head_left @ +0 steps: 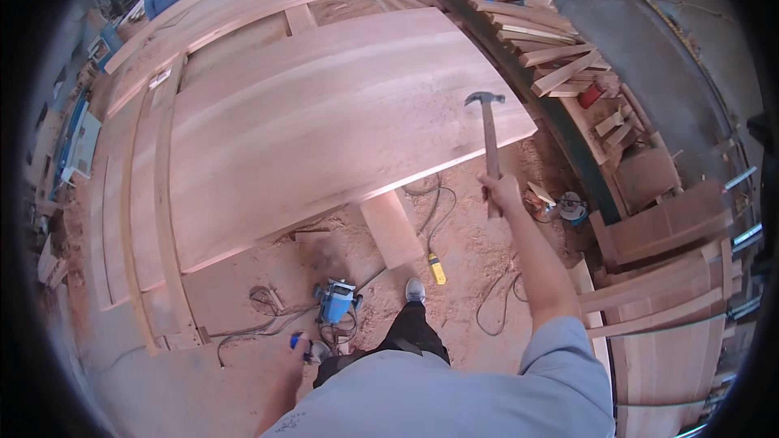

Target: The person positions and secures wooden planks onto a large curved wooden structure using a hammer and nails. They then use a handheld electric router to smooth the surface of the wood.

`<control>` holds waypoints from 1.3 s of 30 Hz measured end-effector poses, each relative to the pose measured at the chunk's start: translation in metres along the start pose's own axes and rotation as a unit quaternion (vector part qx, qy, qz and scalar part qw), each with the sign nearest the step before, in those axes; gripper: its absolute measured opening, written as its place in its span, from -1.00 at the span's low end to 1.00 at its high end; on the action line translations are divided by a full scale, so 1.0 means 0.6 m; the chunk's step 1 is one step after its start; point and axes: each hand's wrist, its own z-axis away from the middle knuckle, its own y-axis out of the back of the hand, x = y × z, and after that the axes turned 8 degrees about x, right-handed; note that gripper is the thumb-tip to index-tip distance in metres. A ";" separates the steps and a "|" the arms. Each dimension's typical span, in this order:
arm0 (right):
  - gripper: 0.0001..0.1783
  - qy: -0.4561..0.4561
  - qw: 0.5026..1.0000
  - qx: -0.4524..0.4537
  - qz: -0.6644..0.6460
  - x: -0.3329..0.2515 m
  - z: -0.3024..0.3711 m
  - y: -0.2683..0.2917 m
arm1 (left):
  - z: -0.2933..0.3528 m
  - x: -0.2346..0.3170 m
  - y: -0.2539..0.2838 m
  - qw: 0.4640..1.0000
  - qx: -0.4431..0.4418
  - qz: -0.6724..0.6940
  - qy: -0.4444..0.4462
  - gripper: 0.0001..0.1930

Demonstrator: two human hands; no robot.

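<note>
Hammer (489, 134), long axis nearly straight ahead, points head-first away from the right hand (501, 193) wrapped round its near end.

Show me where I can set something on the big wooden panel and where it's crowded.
The panel looks bare between the wooden strips and the hammer in the right hand. Crowded: the floor around the blue power tool, with cables, and the right side, with piled timber.
</note>
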 end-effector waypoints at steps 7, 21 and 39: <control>-0.56 0.126 0.961 0.043 0.243 0.037 -0.253 0.137 | 0.044 0.177 -0.265 0.995 -0.074 -0.062 -0.018 -0.53; -0.58 -0.001 0.961 -0.259 -0.097 -0.075 0.192 -0.052 | -0.016 0.399 -0.534 0.840 -0.045 -0.274 -0.466 -0.22; -0.36 0.218 0.955 -0.062 0.191 -0.100 -0.598 -0.164 | 0.175 -0.258 -0.266 0.959 0.267 -0.016 0.098 -0.62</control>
